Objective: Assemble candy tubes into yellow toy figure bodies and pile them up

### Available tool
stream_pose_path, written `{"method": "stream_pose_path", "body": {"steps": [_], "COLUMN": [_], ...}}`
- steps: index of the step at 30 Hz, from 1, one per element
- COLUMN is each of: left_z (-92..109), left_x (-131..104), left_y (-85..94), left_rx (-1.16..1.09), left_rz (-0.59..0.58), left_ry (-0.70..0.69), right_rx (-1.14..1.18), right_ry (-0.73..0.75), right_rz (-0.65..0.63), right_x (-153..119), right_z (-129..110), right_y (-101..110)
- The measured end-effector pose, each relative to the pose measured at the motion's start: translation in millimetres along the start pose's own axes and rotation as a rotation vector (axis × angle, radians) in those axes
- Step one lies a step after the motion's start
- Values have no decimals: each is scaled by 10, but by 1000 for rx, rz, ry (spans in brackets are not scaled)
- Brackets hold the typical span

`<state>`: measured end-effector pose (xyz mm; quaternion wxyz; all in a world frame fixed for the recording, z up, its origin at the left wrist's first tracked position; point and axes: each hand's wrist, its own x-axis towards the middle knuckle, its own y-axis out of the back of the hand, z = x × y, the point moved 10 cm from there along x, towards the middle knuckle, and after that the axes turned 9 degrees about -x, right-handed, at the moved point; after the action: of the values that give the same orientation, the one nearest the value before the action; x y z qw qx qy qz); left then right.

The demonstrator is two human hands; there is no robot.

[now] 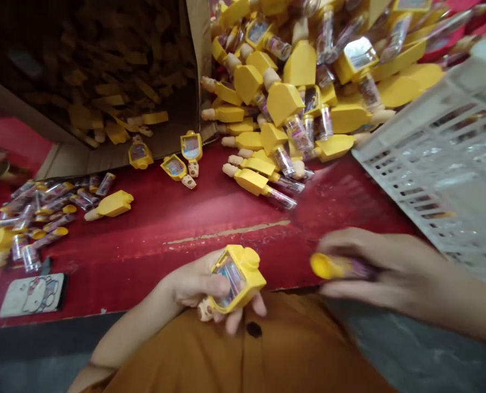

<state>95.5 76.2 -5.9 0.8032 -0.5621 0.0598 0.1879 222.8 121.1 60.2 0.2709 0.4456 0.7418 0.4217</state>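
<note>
My left hand is closed around a yellow toy case with a clear window and a small round neck. A little beige figure head sticks out at the case's lower left. To the right, my right hand grips a clear tube with a yellow cap, held sideways with the cap toward the case. The two pieces are apart, both near the table's front edge. My right hand is slightly blurred, and its fingers partly cover the tube.
Finished-looking yellow toys with tubes lie heaped at the back. A cardboard box of yellow cases stands at the left, a white plastic basket at the right. Loose tubes and a phone lie on the red table.
</note>
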Motion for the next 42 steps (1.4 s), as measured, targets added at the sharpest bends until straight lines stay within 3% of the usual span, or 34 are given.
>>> {"method": "stream_pose_path", "body": {"steps": [6, 10, 13, 16, 20, 22, 26, 30, 33, 35, 37, 40, 42], "left_z": [226, 262, 294, 307, 314, 276, 143, 125, 143, 167, 222, 318, 341], "left_x": [-257, -243, -174, -149, -163, -146, -86, -93, -106, -109, -121, -136, -112], "left_y": [353, 336, 272, 269, 234, 179, 110, 160, 191, 177, 168, 205, 195], "left_rx": [403, 667, 985, 1309, 1689, 1774, 1814, 1863, 1893, 1939, 1994, 1979, 1944], "left_rz": [488, 507, 506, 592, 706, 678, 567, 640, 676, 670, 689, 727, 681], "left_ry": [-90, -77, -102, -127, -205, -260, -276, -248, -249, -258, -254, -233, -265], "right_rx": [26, -43, -102, 17, 340, 495, 729, 856, 926, 884, 725, 294, 39], "right_ry": [404, 530, 552, 384, -95, -272, -483, -692, -751, -692, -527, -141, 76], "right_rz": [-74, -75, -83, -186, -400, -517, -743, -709, -737, -773, -702, -395, -248], "right_x": [345, 320, 243, 249, 265, 206, -7, -154, -178, -129, 12, 234, 232], "right_z": [-536, -674, -695, -562, -191, -105, -138, -105, -135, -148, -108, -119, -228], "right_y": [-323, -357, -428, -598, -910, -1052, -1295, -1426, -1501, -1495, -1379, -1004, -842]}}
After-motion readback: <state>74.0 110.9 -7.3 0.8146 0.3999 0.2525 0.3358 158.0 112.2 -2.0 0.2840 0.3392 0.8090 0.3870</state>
